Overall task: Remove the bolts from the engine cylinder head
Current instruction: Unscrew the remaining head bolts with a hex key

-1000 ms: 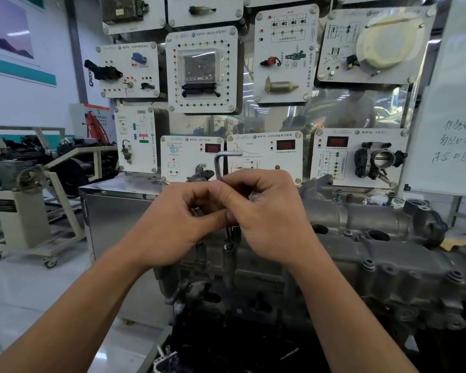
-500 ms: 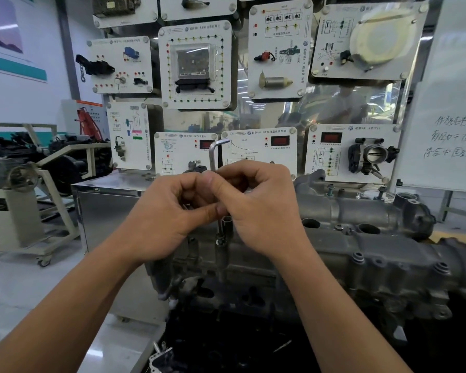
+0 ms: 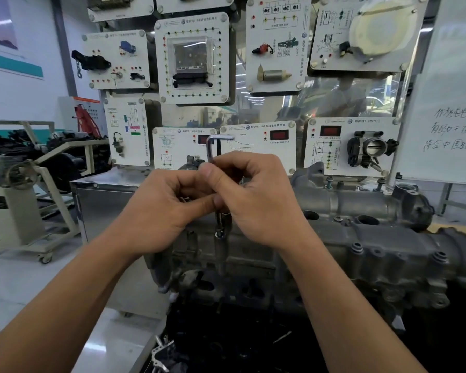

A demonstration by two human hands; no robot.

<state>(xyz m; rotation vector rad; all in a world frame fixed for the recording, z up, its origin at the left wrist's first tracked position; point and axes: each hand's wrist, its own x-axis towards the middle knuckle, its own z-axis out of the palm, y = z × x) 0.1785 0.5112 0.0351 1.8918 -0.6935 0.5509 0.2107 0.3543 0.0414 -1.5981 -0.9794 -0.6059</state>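
Observation:
The grey engine cylinder head [image 3: 374,238] runs from the centre to the right edge. An L-shaped hex key [image 3: 211,146] stands upright over its left end, the short arm pointing right at the top. My right hand [image 3: 256,200] pinches the key's shaft between thumb and fingers. My left hand [image 3: 162,214] curls against it from the left, its thumb pressed to the same shaft. Below the hands, the key's lower part meets a bolt [image 3: 221,232] at the head's top edge. More bolts [image 3: 357,247] sit along the right flank.
Behind the engine stands a board of white sensor training panels [image 3: 258,141], one with a throttle body [image 3: 371,149]. A whiteboard [image 3: 452,103] is at the right. A steel cabinet [image 3: 102,200] and an engine stand on wheels [image 3: 19,211] are at the left.
The view has shifted a little; both hands keep their pinch on the hex key, and its short top arm still points right.

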